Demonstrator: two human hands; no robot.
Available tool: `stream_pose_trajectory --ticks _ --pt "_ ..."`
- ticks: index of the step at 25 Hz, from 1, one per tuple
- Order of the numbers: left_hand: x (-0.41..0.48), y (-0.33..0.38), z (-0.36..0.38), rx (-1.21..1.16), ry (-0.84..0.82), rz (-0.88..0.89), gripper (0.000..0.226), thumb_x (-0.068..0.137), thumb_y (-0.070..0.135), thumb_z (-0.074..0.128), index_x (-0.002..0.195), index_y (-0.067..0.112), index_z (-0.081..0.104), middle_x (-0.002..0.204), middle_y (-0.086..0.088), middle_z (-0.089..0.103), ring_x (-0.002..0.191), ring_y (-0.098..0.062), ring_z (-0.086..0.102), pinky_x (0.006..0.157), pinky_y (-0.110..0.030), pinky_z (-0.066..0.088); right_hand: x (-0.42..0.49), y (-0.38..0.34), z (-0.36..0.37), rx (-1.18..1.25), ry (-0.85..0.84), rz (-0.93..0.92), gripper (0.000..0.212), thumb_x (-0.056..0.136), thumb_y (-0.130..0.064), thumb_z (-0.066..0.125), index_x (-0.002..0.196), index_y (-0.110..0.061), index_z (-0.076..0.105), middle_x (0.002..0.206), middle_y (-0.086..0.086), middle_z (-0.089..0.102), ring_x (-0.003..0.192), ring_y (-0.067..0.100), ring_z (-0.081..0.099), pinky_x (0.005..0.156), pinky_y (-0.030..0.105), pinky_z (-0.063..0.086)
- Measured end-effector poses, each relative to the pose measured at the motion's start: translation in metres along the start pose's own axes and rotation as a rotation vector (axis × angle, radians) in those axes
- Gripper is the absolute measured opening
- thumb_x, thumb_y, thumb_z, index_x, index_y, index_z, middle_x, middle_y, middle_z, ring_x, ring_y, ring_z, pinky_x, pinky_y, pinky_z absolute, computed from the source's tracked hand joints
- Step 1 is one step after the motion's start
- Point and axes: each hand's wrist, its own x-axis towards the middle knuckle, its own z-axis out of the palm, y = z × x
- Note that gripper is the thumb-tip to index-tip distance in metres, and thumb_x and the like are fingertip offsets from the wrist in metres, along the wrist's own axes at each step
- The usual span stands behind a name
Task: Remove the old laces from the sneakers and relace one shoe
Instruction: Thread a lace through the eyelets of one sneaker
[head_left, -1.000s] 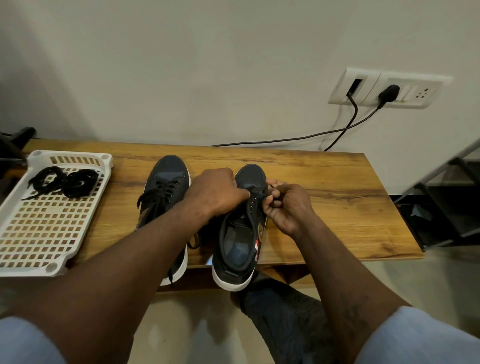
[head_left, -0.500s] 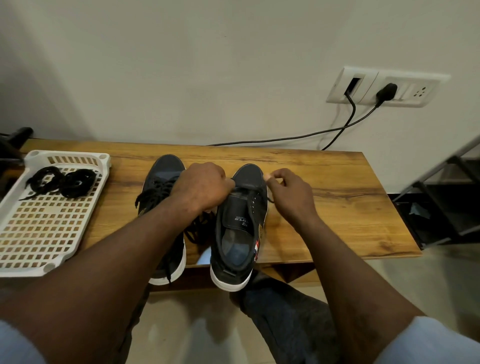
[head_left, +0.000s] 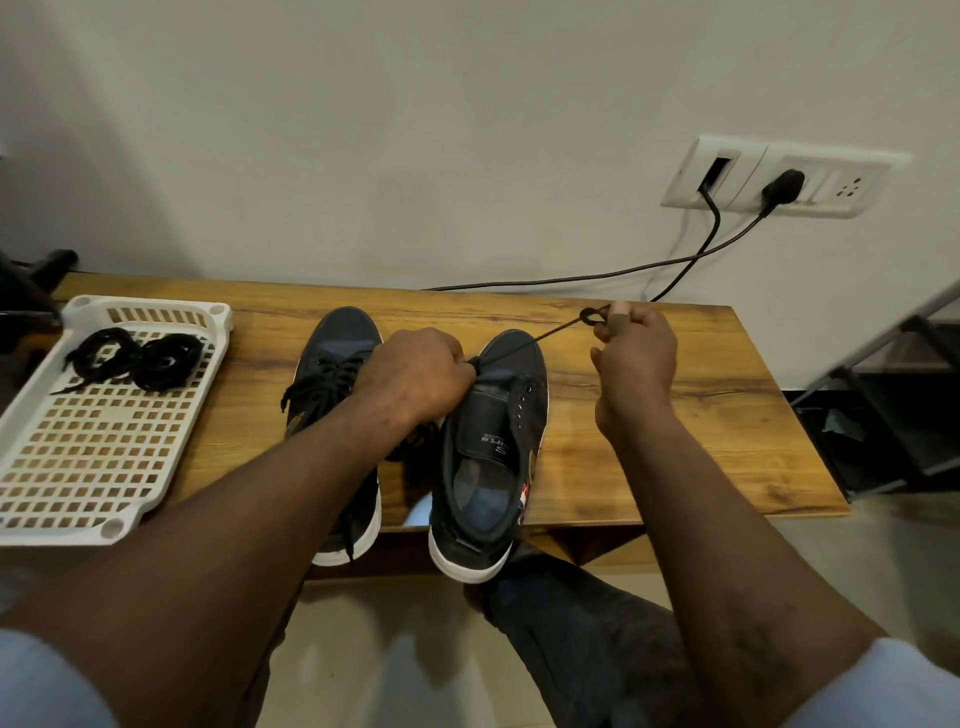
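The left sneaker (head_left: 337, 343) and right sneaker (head_left: 511, 374) are navy-black with white soles. The taut lace (head_left: 550, 331) and coiled laces (head_left: 140, 358) are black; the tray (head_left: 31, 519) is white with square holes. The bench (head_left: 701, 415) shows orange-brown wood grain.

A white slotted tray (head_left: 150, 304) sits on the wooden table (head_left: 701, 415), and black cables (head_left: 571, 275) hang from the wall socket (head_left: 831, 182).

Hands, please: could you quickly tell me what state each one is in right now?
Left hand: closed, gripping the right-side sneaker near its toe.
Right hand: closed, pinching the black lace, which runs taut from that sneaker.
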Motion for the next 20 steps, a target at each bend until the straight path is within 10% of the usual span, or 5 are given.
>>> stream_pose_trajectory --ticks 4,8,11,15,20 --pt "0.001 0.000 0.003 0.009 -0.006 0.004 0.022 0.099 0.039 0.058 0.083 0.028 0.068 0.079 0.008 0.062 0.079 -0.019 0.061 0.068 -0.032 0.048 -0.018 0.000 0.014 0.255 -0.155 0.274 0.018 0.109 -0.014 0.046 0.097 -0.015 0.059 0.085 0.004 0.067 0.077 0.017 0.061 0.068 0.032 0.047" --pt "-0.001 0.000 0.002 0.024 0.003 0.007 0.024 0.099 0.041 0.057 0.083 0.026 0.068 0.083 0.003 0.067 0.080 -0.020 0.064 0.066 -0.032 0.049 -0.029 0.022 0.018 -0.839 -0.452 -0.415 0.016 0.103 -0.042 0.060 0.104 -0.026 0.063 0.082 -0.004 0.066 0.074 0.014 0.061 0.062 0.030 0.047" --pt "-0.001 0.000 -0.001 0.033 0.003 0.005 0.026 0.100 0.041 0.056 0.088 0.024 0.072 0.085 0.002 0.069 0.080 -0.020 0.064 0.065 -0.032 0.049 -0.036 0.030 0.020 -1.091 -0.570 -0.539 0.022 0.101 -0.044 0.064 0.096 -0.026 0.076 0.082 -0.003 0.070 0.078 0.020 0.066 0.061 0.031 0.044" --pt "-0.002 -0.002 -0.001 0.021 -0.013 -0.008 0.024 0.100 0.042 0.055 0.086 0.029 0.069 0.089 0.002 0.071 0.083 -0.022 0.066 0.075 -0.037 0.058 -0.022 -0.008 0.012 -0.442 -0.238 -0.395 0.024 0.106 -0.033 0.060 0.090 -0.022 0.075 0.082 -0.010 0.068 0.076 0.005 0.058 0.067 0.031 0.044" --pt "-0.002 0.000 -0.001 0.011 -0.023 -0.006 0.027 0.099 0.040 0.054 0.080 0.025 0.066 0.086 0.001 0.070 0.082 -0.023 0.066 0.076 -0.039 0.059 -0.018 -0.024 0.002 0.479 -0.134 0.270 0.023 0.109 -0.012 0.046 0.091 -0.014 0.061 0.086 0.007 0.068 0.082 0.020 0.061 0.078 0.034 0.051"
